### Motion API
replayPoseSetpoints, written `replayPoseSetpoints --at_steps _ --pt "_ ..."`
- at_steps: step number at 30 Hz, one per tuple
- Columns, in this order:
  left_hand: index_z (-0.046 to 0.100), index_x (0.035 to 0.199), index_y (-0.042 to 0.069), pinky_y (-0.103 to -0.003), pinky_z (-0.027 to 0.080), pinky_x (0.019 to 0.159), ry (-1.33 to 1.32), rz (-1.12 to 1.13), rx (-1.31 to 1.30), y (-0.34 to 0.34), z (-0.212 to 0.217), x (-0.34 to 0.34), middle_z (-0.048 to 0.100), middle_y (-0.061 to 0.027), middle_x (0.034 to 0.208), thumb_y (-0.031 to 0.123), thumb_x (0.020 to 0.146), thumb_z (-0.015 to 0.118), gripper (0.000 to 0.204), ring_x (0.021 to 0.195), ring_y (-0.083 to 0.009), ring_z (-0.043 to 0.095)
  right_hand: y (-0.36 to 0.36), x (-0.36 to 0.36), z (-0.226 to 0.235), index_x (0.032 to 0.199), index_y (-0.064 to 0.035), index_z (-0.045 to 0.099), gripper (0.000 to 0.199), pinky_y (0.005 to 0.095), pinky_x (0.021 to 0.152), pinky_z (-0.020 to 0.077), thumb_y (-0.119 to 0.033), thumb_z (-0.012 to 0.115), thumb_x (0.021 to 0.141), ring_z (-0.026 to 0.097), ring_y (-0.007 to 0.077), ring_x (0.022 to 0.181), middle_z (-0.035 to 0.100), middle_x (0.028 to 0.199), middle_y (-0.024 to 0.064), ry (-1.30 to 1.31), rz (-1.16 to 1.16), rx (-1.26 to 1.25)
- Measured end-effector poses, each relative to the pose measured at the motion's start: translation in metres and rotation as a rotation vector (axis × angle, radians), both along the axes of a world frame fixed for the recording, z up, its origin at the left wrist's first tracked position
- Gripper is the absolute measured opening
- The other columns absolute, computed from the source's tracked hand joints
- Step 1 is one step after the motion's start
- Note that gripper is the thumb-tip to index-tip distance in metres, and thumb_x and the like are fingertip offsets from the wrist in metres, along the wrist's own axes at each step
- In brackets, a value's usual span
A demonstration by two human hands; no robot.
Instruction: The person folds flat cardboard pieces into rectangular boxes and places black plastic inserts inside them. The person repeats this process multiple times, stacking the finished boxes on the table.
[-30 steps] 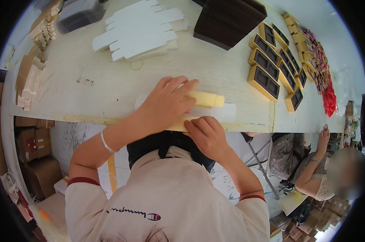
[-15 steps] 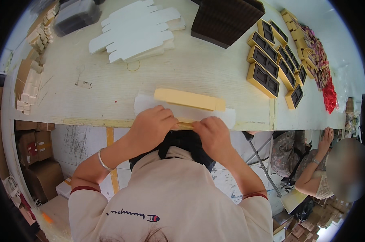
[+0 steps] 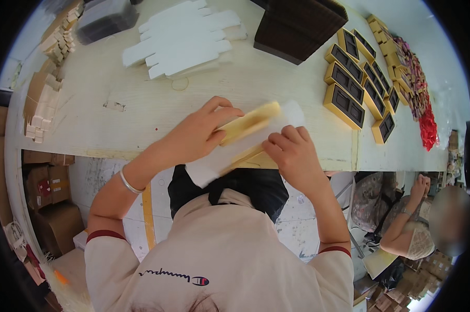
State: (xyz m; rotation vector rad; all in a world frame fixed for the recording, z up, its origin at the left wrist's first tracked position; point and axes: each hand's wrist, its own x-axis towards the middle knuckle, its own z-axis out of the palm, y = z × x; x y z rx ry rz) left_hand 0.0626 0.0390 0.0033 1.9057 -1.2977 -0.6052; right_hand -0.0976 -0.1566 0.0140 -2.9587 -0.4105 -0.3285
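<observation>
A white cardboard sheet with golden-yellow folded sides (image 3: 256, 118), like a partly folded box, lies tilted at the table's front edge, its right end farther away. My left hand (image 3: 199, 130) is closed round the left end of its far yellow side, thumb below and fingers above. That side is slightly blurred. My right hand (image 3: 293, 148) has its fingers curled and pressed onto the right end of the near yellow side. White sheet shows between the two sides and past both ends. My right fingertips are partly hidden.
Flat white box blanks (image 3: 185, 41) are stacked at the back. A dark brown box (image 3: 297, 31) stands right of them. Several yellow boxes with black inserts (image 3: 344, 106) stand farther right, near red material (image 3: 427, 130). Another person (image 3: 409, 229) sits at the right.
The cardboard piece has turned, its right end going away and its left end nearer to me. My left hand has moved from the near side to the far yellow side.
</observation>
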Motion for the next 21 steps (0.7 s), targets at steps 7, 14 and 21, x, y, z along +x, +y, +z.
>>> replayPoseSetpoints --at_steps 7,14,21 --pt "0.054 0.096 0.007 -0.033 0.045 0.057 -0.146 -0.049 -0.07 -0.01 -0.014 -0.03 0.047 -0.0101 0.125 -0.011 0.074 0.051 0.029 0.067 -0.0251 0.056 0.027 -0.01 -0.027 0.087 -0.0052 0.059 0.019 0.0322 0.065 0.045 -0.008 0.066 0.07 0.053 0.0208 0.072 0.053 0.102 0.006 0.009 0.103 0.326" --pt "0.059 0.096 0.005 -0.032 0.048 0.077 0.146 -0.32 0.004 0.012 0.007 -0.014 0.055 -0.0078 0.112 -0.004 0.076 0.062 0.022 0.093 -0.0267 0.057 0.024 -0.016 -0.047 0.085 -0.003 0.059 0.018 0.0367 0.072 0.0469 -0.002 0.07 0.071 0.056 0.0276 0.08 0.055 0.1 0.0086 0.01 0.018 0.696" --pt "0.062 0.091 0.005 -0.033 0.049 0.073 -0.151 -0.292 -0.127 0.009 -0.019 -0.02 0.061 -0.0044 0.092 0.015 0.071 0.079 0.028 0.087 -0.0245 0.058 0.027 -0.012 -0.035 0.083 0.0004 0.057 0.013 0.036 0.074 0.0461 0.001 0.066 0.075 0.055 0.0297 0.084 0.054 0.096 0.0113 0.077 0.0 0.72"
